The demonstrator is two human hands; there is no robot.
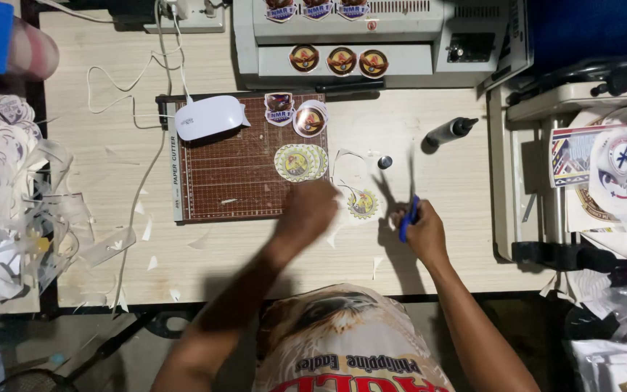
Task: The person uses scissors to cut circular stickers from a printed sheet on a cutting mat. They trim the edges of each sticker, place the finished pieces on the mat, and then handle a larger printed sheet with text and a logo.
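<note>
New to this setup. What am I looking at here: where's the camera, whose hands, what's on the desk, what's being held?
There is no machine at work. It is one picture from a camera worn on a person's head, looking straight down at their own two bare hands over a wooden table.

The right hand holds blue-handled scissors, blades pointing away from the body. The left hand is blurred and rests at a round printed sticker with a trimmed clear edge, lying between the two hands.

Behind the left hand lies a brown paper cutter mat. On it are a white computer mouse and a stack of round stickers. A grey laminator stands at the far edge, and a small dark bottle lies on its side. Clear offcuts pile up at the left.
</note>
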